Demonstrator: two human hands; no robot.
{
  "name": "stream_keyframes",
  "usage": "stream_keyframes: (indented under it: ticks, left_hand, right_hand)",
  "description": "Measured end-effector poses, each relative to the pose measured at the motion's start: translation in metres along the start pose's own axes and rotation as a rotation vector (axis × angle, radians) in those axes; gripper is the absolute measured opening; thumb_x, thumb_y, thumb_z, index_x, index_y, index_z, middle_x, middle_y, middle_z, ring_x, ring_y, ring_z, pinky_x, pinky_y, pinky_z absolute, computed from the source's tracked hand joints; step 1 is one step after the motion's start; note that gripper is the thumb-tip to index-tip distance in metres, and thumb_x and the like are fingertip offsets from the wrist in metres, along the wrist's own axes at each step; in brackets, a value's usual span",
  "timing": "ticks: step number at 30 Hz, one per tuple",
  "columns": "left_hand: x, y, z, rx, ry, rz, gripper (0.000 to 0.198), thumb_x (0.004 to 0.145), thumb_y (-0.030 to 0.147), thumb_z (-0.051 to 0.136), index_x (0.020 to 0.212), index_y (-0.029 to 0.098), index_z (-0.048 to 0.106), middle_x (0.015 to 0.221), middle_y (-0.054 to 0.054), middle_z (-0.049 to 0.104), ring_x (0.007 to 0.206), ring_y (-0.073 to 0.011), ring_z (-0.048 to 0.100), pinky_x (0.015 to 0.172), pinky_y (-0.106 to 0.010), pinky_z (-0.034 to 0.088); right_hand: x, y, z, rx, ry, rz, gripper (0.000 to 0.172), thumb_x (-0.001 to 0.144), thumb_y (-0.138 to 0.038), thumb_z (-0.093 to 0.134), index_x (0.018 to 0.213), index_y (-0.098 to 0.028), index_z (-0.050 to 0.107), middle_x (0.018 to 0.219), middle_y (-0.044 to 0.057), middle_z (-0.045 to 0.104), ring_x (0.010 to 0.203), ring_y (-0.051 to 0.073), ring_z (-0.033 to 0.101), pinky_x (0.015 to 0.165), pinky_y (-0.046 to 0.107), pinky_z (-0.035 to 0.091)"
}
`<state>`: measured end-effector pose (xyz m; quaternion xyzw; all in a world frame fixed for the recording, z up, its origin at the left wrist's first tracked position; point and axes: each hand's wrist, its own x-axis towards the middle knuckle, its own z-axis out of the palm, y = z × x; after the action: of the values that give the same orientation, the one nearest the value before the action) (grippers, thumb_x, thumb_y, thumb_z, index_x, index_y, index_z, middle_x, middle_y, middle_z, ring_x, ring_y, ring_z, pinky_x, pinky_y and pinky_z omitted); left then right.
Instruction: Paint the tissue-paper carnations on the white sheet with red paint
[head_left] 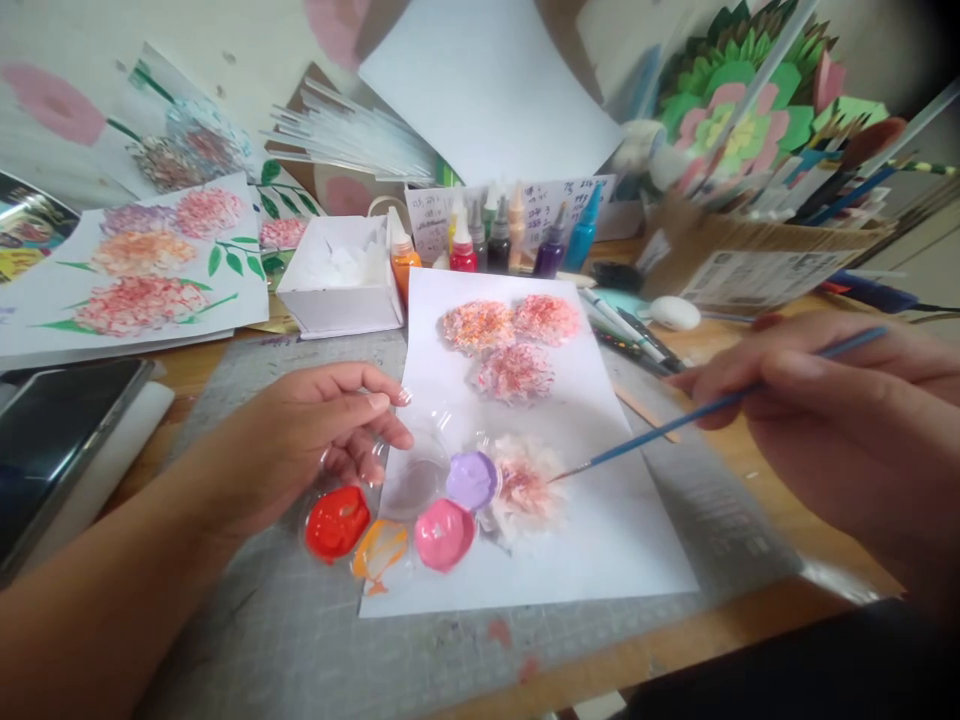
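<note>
My right hand (817, 400) grips a thin blue paintbrush (667, 428), its tip touching a crinkled white flower (525, 485) with a reddish middle. That flower lies on a sheet of white paper (607, 550). Higher on the sheet are three more ruffled flowers, among them an orange one (478, 326) and a pink one (517, 373). A clear plastic paint palette (418, 480) is held by its edge in my left hand (322, 425), over the sheet's left side. Its round wells carry red paint (337, 523), orange, pink (444, 535) and lilac paint (472, 479).
Under the sheet is a grey cutting mat (300, 640). Behind stand a white box (341, 300) with white tissue and several paint bottles (463, 250). A phone (60, 440) lies left, a cardboard box of brushes (772, 265) right. Finished flower pictures (150, 270) lean at back left.
</note>
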<state>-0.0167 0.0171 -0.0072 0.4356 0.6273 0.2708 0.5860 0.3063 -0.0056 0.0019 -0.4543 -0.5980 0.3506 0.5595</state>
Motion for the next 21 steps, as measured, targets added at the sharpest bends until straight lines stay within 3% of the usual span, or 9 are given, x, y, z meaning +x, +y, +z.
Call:
stream_keyframes:
  ticks: [5, 16, 21]
  left_hand:
    - [0.0008, 0.0001, -0.0002, -0.004, -0.008, -0.019, 0.016, 0.079, 0.034, 0.066, 0.088, 0.022, 0.059, 0.070, 0.001, 0.074, 0.046, -0.0086, 0.058, 0.042, -0.017, 0.039]
    - [0.0019, 0.0008, 0.0000, 0.011, 0.004, -0.036, 0.017, 0.079, 0.036, 0.066, 0.088, 0.023, 0.060, 0.070, 0.001, 0.073, 0.046, -0.0085, 0.057, 0.043, -0.018, 0.040]
    - [0.0021, -0.0020, -0.0013, 0.015, -0.020, -0.021, 0.019, 0.079, 0.037, 0.066, 0.089, 0.022, 0.059, 0.071, -0.001, 0.073, 0.045, -0.0092, 0.057, 0.043, -0.019, 0.040]
  right_hand:
    - [0.0007, -0.0021, 0.0002, -0.052, -0.053, 0.063, 0.011, 0.081, -0.022, 0.065, 0.073, -0.024, 0.072, 0.076, 0.004, 0.073, 0.076, 0.018, 0.071, 0.068, 0.028, 0.056]
    - [0.0028, 0.0031, 0.0010, 0.002, -0.056, 0.029, 0.010, 0.081, -0.026, 0.067, 0.074, -0.025, 0.074, 0.074, 0.004, 0.073, 0.072, 0.018, 0.070, 0.066, 0.029, 0.058]
    - [0.0009, 0.0062, -0.0030, -0.031, -0.114, -0.019, 0.007, 0.082, -0.027, 0.067, 0.080, -0.026, 0.073, 0.079, 0.004, 0.073, 0.075, 0.020, 0.071, 0.066, 0.031, 0.059]
